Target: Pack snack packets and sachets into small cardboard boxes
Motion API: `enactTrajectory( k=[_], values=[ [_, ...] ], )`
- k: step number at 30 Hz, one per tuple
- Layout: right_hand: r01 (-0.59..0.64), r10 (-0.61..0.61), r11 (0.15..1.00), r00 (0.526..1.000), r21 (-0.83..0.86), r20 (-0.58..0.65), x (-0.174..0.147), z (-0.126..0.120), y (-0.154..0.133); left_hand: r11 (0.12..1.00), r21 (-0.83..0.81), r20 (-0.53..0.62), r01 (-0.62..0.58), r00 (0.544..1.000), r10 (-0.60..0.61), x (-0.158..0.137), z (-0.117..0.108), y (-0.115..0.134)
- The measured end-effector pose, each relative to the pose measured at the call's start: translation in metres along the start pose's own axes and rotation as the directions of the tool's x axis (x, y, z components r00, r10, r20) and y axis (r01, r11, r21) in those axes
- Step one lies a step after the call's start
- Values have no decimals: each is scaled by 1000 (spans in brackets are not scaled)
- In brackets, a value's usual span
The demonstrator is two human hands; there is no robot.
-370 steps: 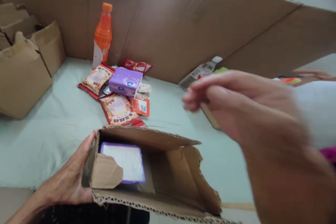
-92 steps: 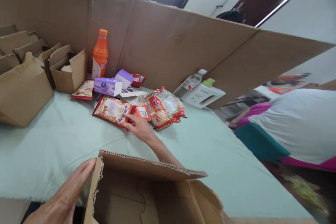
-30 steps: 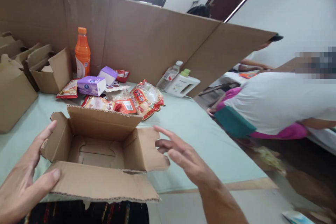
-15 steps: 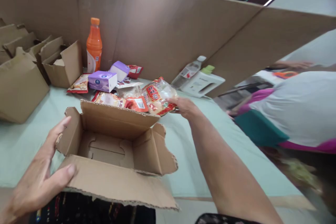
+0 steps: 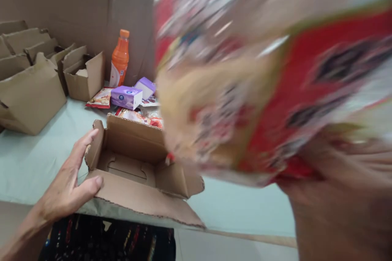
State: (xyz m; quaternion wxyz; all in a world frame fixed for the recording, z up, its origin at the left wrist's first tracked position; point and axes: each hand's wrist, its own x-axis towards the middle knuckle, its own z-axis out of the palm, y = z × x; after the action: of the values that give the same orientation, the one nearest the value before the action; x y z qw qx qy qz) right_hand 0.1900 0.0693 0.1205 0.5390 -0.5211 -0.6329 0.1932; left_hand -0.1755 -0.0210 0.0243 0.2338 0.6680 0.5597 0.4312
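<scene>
An open cardboard box [image 5: 128, 171] stands at the table's front edge, its flaps folded out and its visible inside bare. My left hand [image 5: 72, 181] grips its left end, thumb on the front flap and fingers along the side flap. Close to the camera, a large clear snack bag [image 5: 226, 102] with red and yellow print is held up in my right hand [image 5: 343, 179]. Motion smears both the bag and that hand, and some of its fingers are hidden behind the bag. The bag covers the right part of the view and overlaps the box's right corner.
Behind the box lie purple tissue packs [image 5: 126, 97] and a red snack packet [image 5: 100, 98], with more packets partly hidden. An orange drink bottle [image 5: 120, 59] stands by the cardboard wall [image 5: 131, 20]. Several open cardboard boxes [image 5: 30, 94] crowd the left side of the pale green tabletop [image 5: 45, 159].
My right hand has lifted the snack bag from the pile and brought it up close to the camera. My left hand stays on the box. The view has shifted left.
</scene>
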Motion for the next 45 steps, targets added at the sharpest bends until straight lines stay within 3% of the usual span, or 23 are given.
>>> enactTrajectory(
  k=[3, 5, 7, 10, 13, 14, 15, 18, 20, 26, 28, 30, 32, 34, 36, 39, 42, 44, 45],
  values=[
    [53, -49, 999, 965, -10, 257, -19, 24, -25, 1000, -19, 10, -7, 1000, 8, 2, 1, 4],
    [188, -130, 980, 860, -69, 493, -20, 37, -32, 1000, -25, 16, -5, 1000, 5, 3, 1, 7],
    [313, -166, 942, 744, -118, 648, -16, 49, -33, 1000, -26, 22, 4, 1000, -3, 3, 0, 8],
    [408, -49, 877, 603, -255, 796, -10, 69, -29, 1000, -31, 50, -2, 999, 4, 3, 0, 8],
    [537, 173, 755, 392, -377, 903, -8, 84, -29, 999, -28, 66, -22, 998, 24, 3, 1, 8],
    [589, 219, 707, 344, -392, 913, -8, 87, -30, 999, -29, 65, -27, 997, 29, 3, 2, 8],
    [635, 233, 663, 328, -397, 915, -8, 88, -32, 999, -31, 61, -32, 998, 34, 3, 2, 8],
    [714, 101, 585, 406, -385, 908, -9, 86, -39, 997, -44, 53, -56, 997, 58, 4, 3, 9],
    [744, 15, 568, 418, -352, 908, -12, 90, -42, 996, -53, 59, -69, 996, 72, 6, 3, 10],
    [822, 130, 502, 236, -269, 963, -23, 122, -41, 995, -72, 91, -63, 993, 69, 11, 0, 13],
    [813, 138, 524, 214, -254, 967, -21, 120, -41, 995, -69, 108, -72, 991, 79, 11, 0, 12],
    [786, 71, 567, 252, -247, 965, -15, 108, -40, 995, -71, 118, -72, 990, 80, 10, -1, 12],
    [749, -38, 615, 340, -246, 940, -10, 92, -39, 994, -83, 121, -67, 990, 77, 8, 0, 10],
    [724, -57, 634, 394, -271, 918, -8, 79, -36, 992, -103, 119, -73, 989, 85, 7, 2, 8],
    [725, 40, 609, 379, -323, 924, -11, 76, -33, 989, -122, 104, -85, 990, 97, 6, 5, 6],
    [745, 177, 573, 295, -342, 939, -18, 86, -28, 989, -126, 62, -82, 994, 91, 4, 10, 4],
    [740, 141, 612, 245, -279, 959, -17, 92, -26, 993, -84, 40, -79, 996, 83, 2, 11, 1],
    [713, 46, 657, 289, -247, 956, -14, 85, -27, 994, -60, 45, -94, 994, 97, 1, 10, 1],
    [688, -24, 686, 347, -237, 938, -13, 78, -27, 993, -49, 56, -103, 993, 106, 1, 8, 1]
  ],
)
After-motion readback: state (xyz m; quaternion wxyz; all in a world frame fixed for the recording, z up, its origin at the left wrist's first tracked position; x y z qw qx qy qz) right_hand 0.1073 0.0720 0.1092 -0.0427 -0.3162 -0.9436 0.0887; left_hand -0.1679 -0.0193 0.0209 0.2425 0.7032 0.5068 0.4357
